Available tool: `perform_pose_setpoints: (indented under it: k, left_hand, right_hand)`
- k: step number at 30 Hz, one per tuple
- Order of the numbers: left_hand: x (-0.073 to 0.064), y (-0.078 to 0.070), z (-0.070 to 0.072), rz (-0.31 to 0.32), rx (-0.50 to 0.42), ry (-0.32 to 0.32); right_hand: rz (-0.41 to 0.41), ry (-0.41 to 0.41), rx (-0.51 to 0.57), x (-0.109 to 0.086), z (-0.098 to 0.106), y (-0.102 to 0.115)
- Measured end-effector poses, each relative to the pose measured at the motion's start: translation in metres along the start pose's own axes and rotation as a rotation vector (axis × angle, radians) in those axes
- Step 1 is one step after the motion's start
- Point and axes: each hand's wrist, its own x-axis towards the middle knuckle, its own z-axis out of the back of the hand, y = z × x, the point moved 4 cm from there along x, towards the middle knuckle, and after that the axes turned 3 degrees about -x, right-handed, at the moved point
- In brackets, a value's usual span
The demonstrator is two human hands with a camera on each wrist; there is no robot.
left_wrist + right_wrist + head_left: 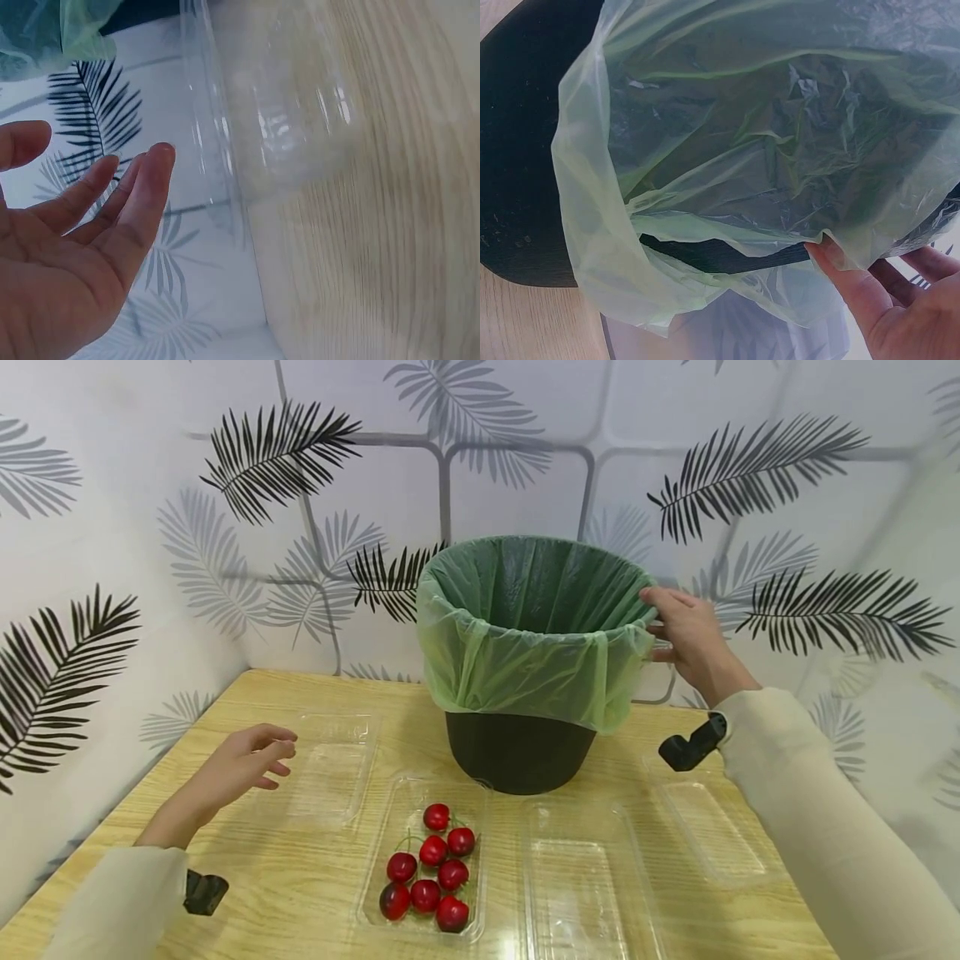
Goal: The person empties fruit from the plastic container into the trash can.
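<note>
A black trash bin (521,752) stands at the back of the table, lined with a green trash bag (525,668) folded down over its rim. My right hand (692,639) is at the bin's right side and pinches the bag at the rim. In the right wrist view, the thumb (847,281) lies against the bag's edge, and a strip of the black bin shows beside it. My left hand (243,764) hangs with loosely bent fingers and holds nothing. It is beside a clear plastic tray (330,777) at the left.
Several red cherries (425,896) lie in a clear tray (367,902) at the front middle. Another clear tray (581,902) sits to its right, and one more (716,831) lies beneath the right forearm. A leaf-patterned wall covering (517,468) rises behind the wood-grain table (292,885).
</note>
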Motion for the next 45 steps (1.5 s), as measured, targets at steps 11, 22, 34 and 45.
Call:
perform_pose_setpoints:
  k: [11,22,34,45]
  left_hand:
    - [0.001,-0.017,-0.028,0.031,-0.166,0.116]
    - [-0.011,-0.045,-0.065,0.129,-0.243,0.211]
    - [-0.024,-0.038,-0.1,0.191,-0.257,0.276]
    - [-0.025,-0.023,-0.124,0.212,-0.289,0.283]
  right_hand:
    - [-0.011,0.003,-0.029,-0.001,0.0,0.0]
    - [-0.019,0.009,-0.026,-0.002,-0.001,0.001]
    - [0.002,0.002,0.005,-0.001,-0.001,0.001]
    - [0.01,-0.006,0.017,-0.002,-0.001,0.0]
